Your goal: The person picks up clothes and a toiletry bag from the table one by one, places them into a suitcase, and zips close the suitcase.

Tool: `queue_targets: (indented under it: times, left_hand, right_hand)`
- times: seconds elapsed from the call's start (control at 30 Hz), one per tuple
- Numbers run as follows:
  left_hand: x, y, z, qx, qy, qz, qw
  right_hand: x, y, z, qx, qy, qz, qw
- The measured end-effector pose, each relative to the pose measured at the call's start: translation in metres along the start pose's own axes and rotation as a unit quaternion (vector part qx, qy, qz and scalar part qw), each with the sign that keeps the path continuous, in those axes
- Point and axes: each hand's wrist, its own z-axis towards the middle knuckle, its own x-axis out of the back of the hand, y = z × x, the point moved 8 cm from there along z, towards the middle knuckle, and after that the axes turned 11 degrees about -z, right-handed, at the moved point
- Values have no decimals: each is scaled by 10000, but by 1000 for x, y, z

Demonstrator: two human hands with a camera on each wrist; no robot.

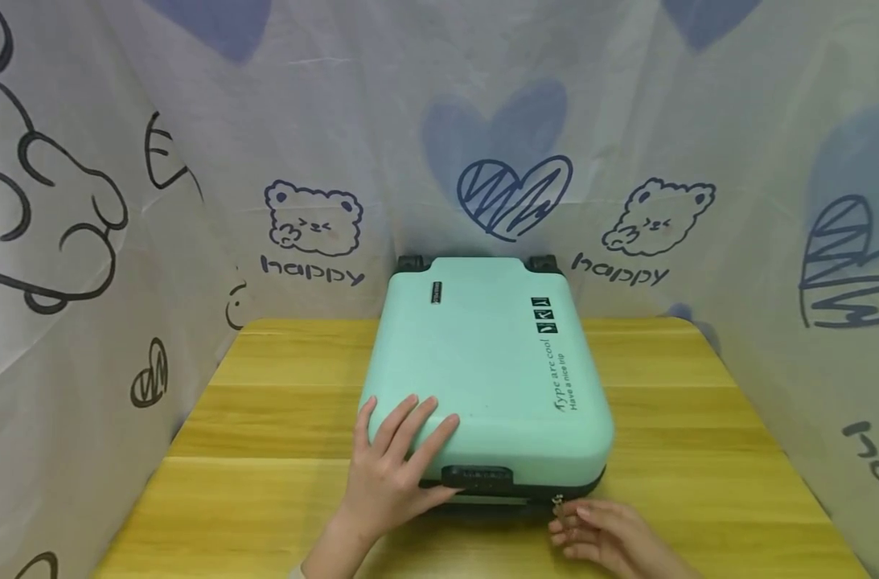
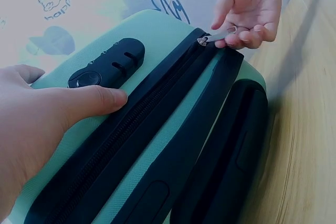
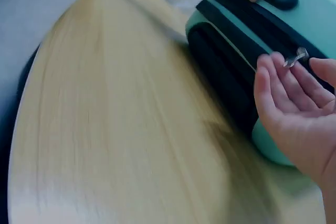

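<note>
At the near right corner of the suitcase (image 1: 486, 370), your right hand (image 1: 609, 539) has its fingertips (image 2: 247, 34) on the small metal zipper pull (image 2: 216, 37). From the left wrist view the thumb and curled fingers seem to pinch the pull; from the right wrist view the fingers look looser and the tab sits just at their tips, so the firmness of the grip is hard to judge. The pull points toward your right hand. It lies at the end of the black zipper (image 2: 136, 129), which runs along the near edge of the case, left to right in front of you.

Your left hand (image 1: 392, 470) rests flat on the lid's near left corner, fingers straight and spread, thumb (image 2: 86, 103) pressing just beside the black lock (image 2: 107, 62). It grips nothing.

The mint green case lies flat in the middle of a yellow wooden table (image 1: 700, 450), long axis running away from you, wheels (image 1: 542, 263) at the far end. The right hand is the nearer one to the pull; the left is well apart from it, beyond the lock. A printed cloth (image 1: 193, 161) with bears and hearts hangs around the table.
</note>
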Motion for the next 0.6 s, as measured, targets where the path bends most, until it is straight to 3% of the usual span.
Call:
queue_targets:
  times: [0.07, 0.17, 0.43, 0.6]
  left_hand:
    - [1, 0, 0, 6, -22, 4, 10000]
    - [1, 0, 0, -2, -31, -2, 10000]
    - [0, 0, -1, 46, -53, -51, 10000]
    - [0, 0, -1, 76, -64, -57, 9999]
  right_hand:
    - [-3, 4, 0, -301, -524, 991, 9932]
    - [-8, 8, -2, -612, -1041, 1769, 9768]
    - [-26, 2, 2, -940, -1815, 2468, 9472]
    - [-34, -4, 6, -1095, -1796, 2894, 9338]
